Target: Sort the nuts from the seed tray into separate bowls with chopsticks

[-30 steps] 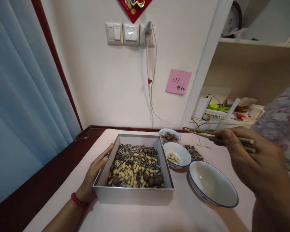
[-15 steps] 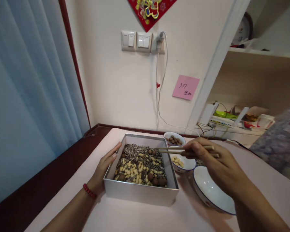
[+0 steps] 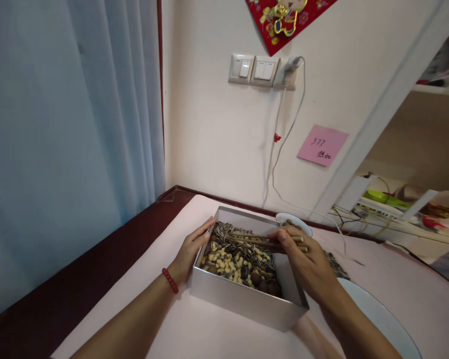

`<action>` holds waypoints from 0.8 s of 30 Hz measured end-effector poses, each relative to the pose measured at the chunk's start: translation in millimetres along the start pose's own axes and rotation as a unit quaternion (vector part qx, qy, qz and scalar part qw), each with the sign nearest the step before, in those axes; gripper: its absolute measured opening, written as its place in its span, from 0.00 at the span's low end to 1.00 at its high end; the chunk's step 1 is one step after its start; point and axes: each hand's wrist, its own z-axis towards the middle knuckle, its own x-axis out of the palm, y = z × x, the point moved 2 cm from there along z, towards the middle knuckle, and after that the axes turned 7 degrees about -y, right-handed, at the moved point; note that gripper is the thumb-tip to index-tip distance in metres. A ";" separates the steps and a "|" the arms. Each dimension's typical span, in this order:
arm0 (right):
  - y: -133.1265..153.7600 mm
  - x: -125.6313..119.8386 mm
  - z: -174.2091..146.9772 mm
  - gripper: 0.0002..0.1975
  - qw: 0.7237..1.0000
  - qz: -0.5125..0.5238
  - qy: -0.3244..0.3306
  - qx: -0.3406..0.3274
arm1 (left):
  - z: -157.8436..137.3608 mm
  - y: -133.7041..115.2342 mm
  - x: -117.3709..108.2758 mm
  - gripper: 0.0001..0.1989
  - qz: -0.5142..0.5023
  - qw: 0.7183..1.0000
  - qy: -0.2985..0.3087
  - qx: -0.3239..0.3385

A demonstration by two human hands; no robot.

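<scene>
A silver-grey open box [image 3: 243, 304] holds striped sunflower seeds [image 3: 221, 231], pale shelled peanuts [image 3: 228, 265] and round brown nuts [image 3: 271, 288]. Fingers extended, my left hand [image 3: 187, 255] rests against the box's left wall near the rim. My right hand [image 3: 309, 262] grips a pair of wooden chopsticks [image 3: 252, 239] above the box's right side. Their tips reach the sunflower seeds at the far left inside; whether anything is pinched between them is too small to tell. Behind my right hand is a small white bowl [image 3: 282, 217] with brown nuts, partly hidden.
To the right is a large white bowl [image 3: 377, 316], partly covered by my right forearm, with sunflower seeds [image 3: 336, 265] beyond it. A white cable [image 3: 303, 204] runs down the wall onto the pink-covered table [image 3: 134, 294]. Blue curtain [image 3: 78, 124] hangs left; cluttered shelves [image 3: 407, 209] stand right.
The chopsticks have moved left across the box, from brown nuts on its right side to the seeds at far left. My right hand now covers the peanut bowl. The view has turned left.
</scene>
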 end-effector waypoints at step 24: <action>-5.4 2.8 6.1 0.19 0.999 -0.015 -0.044 0.003 | 0.2 2.2 -1.2 0.25 -0.007 1.000 0.002 -0.002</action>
